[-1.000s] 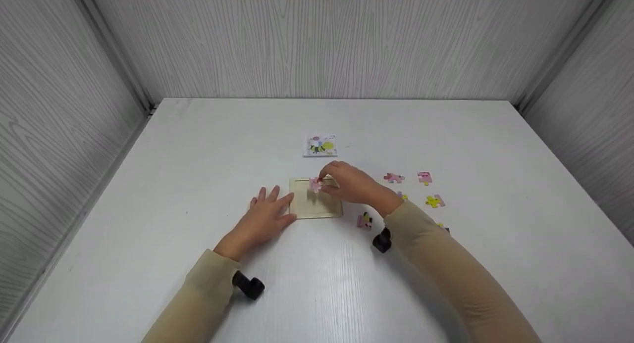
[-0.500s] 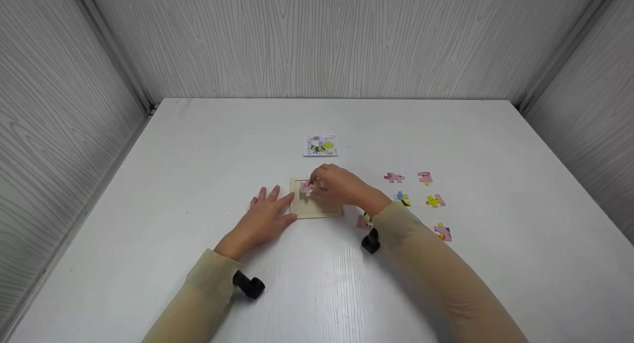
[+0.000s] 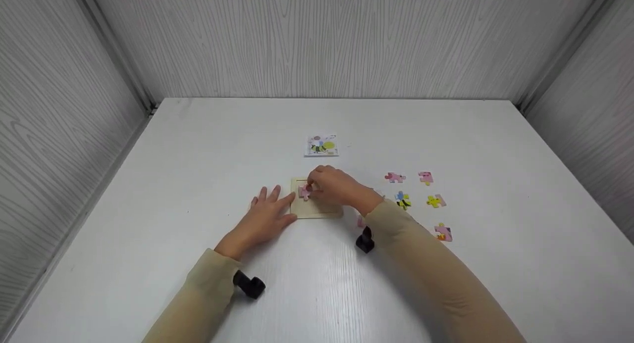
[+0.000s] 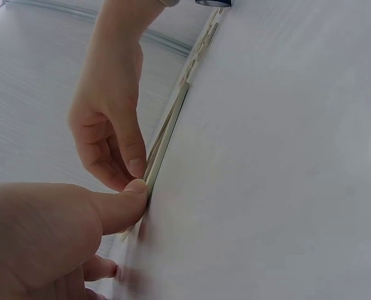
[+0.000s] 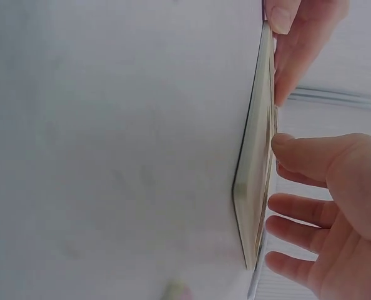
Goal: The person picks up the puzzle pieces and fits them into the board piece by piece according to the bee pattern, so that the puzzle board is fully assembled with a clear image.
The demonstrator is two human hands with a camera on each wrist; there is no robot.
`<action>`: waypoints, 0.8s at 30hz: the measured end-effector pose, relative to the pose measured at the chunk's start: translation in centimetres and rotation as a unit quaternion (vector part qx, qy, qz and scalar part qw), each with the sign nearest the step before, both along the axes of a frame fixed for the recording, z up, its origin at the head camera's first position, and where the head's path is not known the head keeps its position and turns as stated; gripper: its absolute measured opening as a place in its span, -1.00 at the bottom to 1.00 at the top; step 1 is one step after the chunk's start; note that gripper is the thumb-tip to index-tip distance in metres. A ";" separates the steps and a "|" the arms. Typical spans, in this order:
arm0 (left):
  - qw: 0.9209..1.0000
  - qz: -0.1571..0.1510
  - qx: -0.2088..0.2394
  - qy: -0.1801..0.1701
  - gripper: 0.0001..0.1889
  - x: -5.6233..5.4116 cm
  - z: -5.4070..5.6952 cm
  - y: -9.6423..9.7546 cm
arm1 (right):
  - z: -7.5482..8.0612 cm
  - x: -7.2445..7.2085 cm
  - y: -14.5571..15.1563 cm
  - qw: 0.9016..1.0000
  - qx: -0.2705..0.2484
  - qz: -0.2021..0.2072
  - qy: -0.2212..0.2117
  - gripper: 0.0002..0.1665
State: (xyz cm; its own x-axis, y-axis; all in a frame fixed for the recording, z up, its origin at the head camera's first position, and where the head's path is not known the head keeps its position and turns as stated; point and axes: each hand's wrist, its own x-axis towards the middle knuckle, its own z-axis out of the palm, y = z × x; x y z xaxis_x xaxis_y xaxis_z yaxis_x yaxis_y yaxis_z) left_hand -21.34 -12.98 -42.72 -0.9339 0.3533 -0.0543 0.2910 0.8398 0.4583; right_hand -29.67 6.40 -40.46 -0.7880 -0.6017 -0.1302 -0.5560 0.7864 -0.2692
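Observation:
A shallow pale wooden puzzle tray (image 3: 317, 213) lies flat on the white table. My left hand (image 3: 262, 219) rests at its left edge with fingers spread; in the left wrist view the thumb touches the tray's rim (image 4: 168, 134). Over the tray's upper left corner, my right hand (image 3: 338, 187) pinches a pink jigsaw piece (image 3: 303, 192) between thumb and finger. The piece is low against the tray; whether it lies flat in the recess I cannot tell. In the right wrist view, the other fingers of that hand (image 5: 335, 206) hang beside the tray's side.
Several loose jigsaw pieces lie to the right, among them a pink one (image 3: 395, 177), a yellow one (image 3: 436, 201) and a pink-and-yellow one (image 3: 443, 232). My right forearm partly covers others. Behind the tray lies a small bee picture card (image 3: 321, 145). Grey panels enclose the table.
My right hand has moved left and slightly toward me, bringing the pink jigsaw piece down to the tray's upper left corner. The left hand has stayed at the tray's edge.

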 end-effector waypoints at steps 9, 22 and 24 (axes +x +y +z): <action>1.000 0.007 -0.008 -0.008 -0.40 -0.2 -0.3 0.2 | -0.1 -0.2 -0.6 1.000 0.012 0.001 -0.004 -0.71; 1.000 0.012 -0.014 -0.012 -0.41 -0.1 -0.1 0.1 | 0.1 -0.5 -1.2 1.000 0.017 -0.013 0.017 -0.70; 1.000 0.011 -0.013 -0.013 -0.40 -0.1 -0.1 0.1 | 0.0 -0.6 -1.2 1.000 0.019 -0.014 0.018 -0.70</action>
